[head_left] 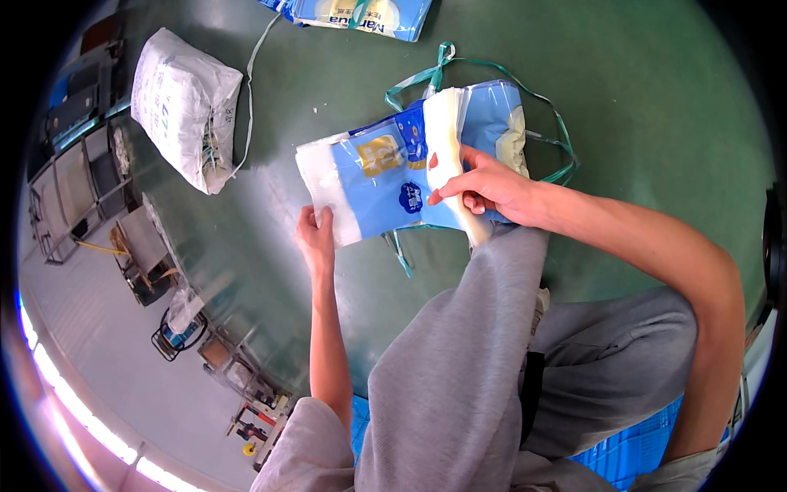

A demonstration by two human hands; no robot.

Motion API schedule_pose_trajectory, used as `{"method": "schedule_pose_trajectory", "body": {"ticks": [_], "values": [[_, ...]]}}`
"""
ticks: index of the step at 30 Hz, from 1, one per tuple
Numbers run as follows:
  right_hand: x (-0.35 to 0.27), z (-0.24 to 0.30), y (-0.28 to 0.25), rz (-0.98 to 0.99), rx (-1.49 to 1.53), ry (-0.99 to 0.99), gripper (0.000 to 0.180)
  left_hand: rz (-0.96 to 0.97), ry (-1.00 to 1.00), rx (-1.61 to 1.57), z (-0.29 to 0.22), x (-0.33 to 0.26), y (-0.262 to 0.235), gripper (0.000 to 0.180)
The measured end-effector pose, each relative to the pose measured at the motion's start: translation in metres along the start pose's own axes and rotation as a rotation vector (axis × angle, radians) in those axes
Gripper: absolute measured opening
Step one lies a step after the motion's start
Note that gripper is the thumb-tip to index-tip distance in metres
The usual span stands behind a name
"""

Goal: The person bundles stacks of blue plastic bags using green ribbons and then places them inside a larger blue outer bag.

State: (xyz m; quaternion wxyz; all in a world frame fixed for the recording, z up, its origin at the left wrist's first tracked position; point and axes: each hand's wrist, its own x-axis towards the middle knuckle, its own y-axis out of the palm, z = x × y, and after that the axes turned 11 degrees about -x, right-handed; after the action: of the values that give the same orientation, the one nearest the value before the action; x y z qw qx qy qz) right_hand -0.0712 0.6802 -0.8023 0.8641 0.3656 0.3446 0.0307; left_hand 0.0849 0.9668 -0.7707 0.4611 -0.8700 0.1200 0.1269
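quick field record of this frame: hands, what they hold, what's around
left hand: grips the white left end of the blue pack
right hand: fingers pinch the pack's white folded edge near its middle
pack: blue and white plastic, held above the floor in front of the knees
green strap: loops around and behind the pack, partly on the floor
floor: dark green
white sack: lies on the floor to the upper left, apart from the hands
second blue pack: at the top edge
legs: grey trousers
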Motion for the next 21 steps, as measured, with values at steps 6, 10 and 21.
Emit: {"method": "schedule_pose_trajectory", "body": {"ticks": [6, 10, 21], "values": [[-0.002, 0.004, 0.006, 0.014, -0.014, -0.005, 0.046, 0.002, 0.235, 0.307, 0.039, 0.015, -0.007, 0.036], [-0.001, 0.004, 0.004, -0.016, -0.036, 0.013, 0.05, 0.045, 0.152, 0.299, 0.018, 0.015, 0.005, 0.038], [-0.001, 0.003, 0.005, -0.038, -0.03, 0.012, 0.049, -0.039, 0.367, 0.153, -0.038, -0.021, 0.022, 0.034]]}}
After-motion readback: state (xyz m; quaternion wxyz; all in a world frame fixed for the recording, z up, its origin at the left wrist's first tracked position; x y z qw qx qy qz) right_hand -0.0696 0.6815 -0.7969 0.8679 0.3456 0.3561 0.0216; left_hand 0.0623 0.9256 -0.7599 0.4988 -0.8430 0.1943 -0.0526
